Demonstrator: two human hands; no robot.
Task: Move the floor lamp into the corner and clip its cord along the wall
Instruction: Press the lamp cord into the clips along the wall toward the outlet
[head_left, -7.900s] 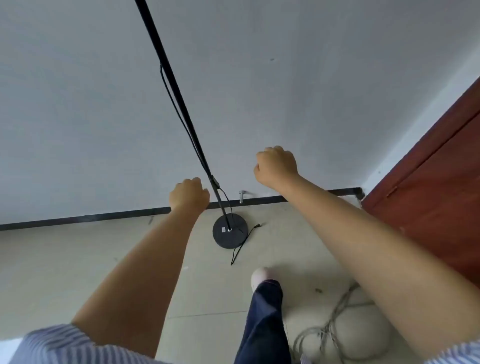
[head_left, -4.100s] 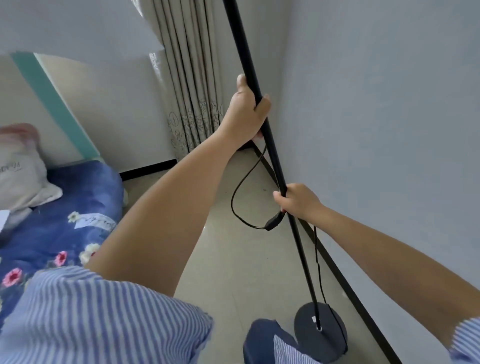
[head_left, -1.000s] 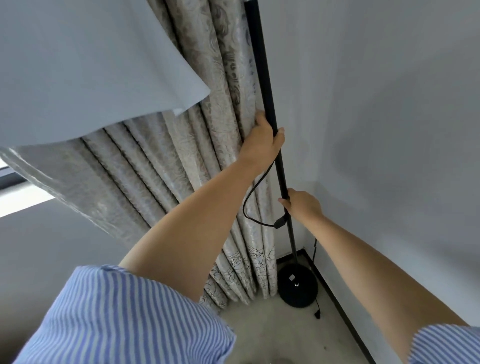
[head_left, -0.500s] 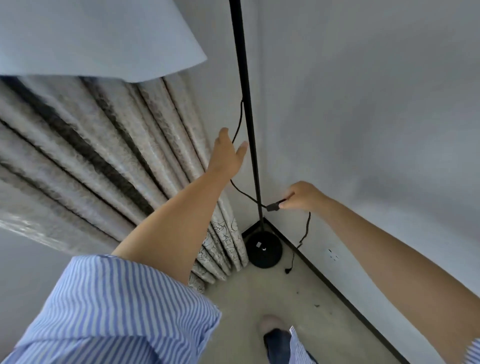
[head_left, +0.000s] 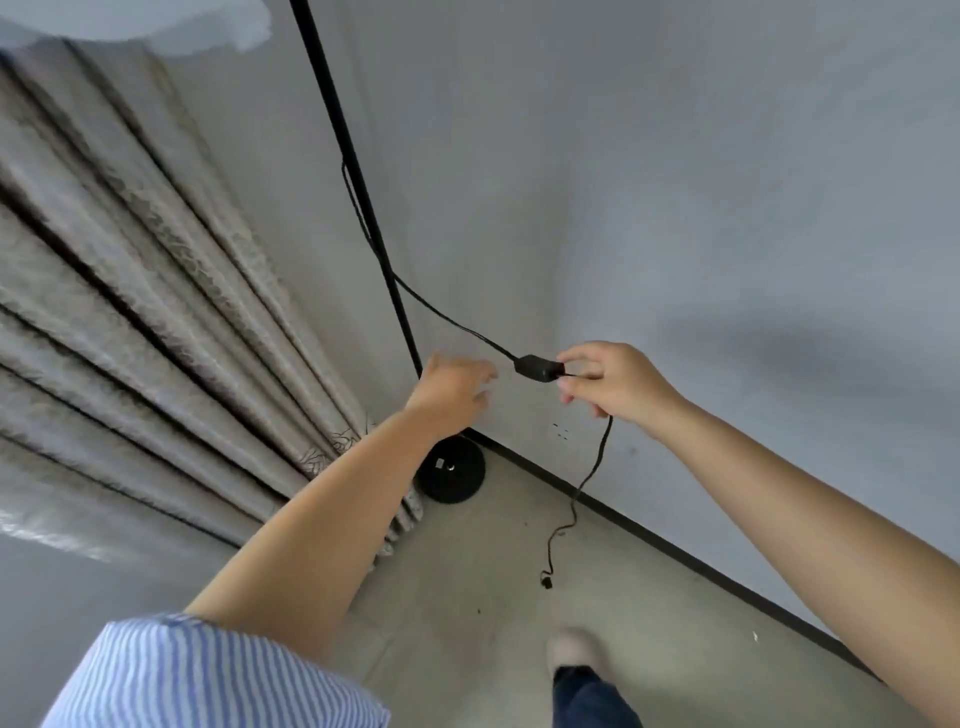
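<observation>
The floor lamp stands in the room's corner: a thin black pole (head_left: 358, 192) rises from a round black base (head_left: 451, 475) on the floor beside the curtain. Its black cord (head_left: 447, 314) leaves the pole and runs to an inline switch (head_left: 537, 368). My right hand (head_left: 608, 382) pinches the cord just behind that switch, near the right wall. From there the cord hangs down to a plug end (head_left: 546, 581) lying on the floor. My left hand (head_left: 457, 387) hovers with fingers apart just left of the switch, in front of the pole, holding nothing.
A pleated grey curtain (head_left: 156, 322) fills the left side, reaching the floor by the lamp base. A dark baseboard (head_left: 675, 551) runs along the right wall. A wall socket (head_left: 560, 431) sits low on that wall. My foot (head_left: 571, 649) is on the floor tiles below.
My left hand has dropped from beside the pole to just left of the switch. My right hand has pulled the switch and cord rightward, away from the pole. The view tilted down.
</observation>
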